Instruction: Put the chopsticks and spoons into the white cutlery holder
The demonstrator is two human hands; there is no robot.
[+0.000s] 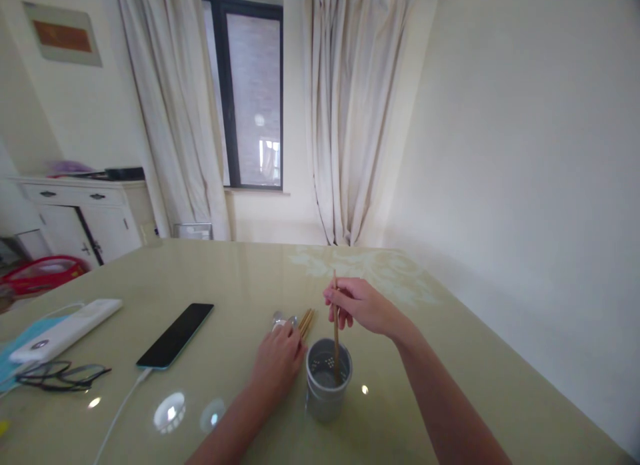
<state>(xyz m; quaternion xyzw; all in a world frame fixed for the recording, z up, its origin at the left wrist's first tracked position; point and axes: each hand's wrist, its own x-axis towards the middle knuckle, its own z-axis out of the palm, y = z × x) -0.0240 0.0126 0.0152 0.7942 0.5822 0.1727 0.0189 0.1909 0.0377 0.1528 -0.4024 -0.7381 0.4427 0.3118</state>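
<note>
Between the fingertips and thumb of my right hand (353, 302) is a slim wooden chopstick (335, 318), held nearly upright. Its lower end reaches down inside a grey cylindrical holder (325, 404) with small holes in its bottom. To the left of the holder, my left hand (279, 355) rests low over the table with curled fingers. Several more wooden chopsticks (308, 320) stick out past those fingers, beside the rounded ends of shiny metal spoons (279, 318). The rest of the chopsticks and spoons is hidden under the hand.
A glossy table (240, 278) bears a phone (175, 336) on a white cable, glasses (60, 376), a white power strip (65, 332) and a light blue mask (15, 348) at left. A wall (525, 185) runs along the right side; curtains (350, 118) hang beyond the far edge.
</note>
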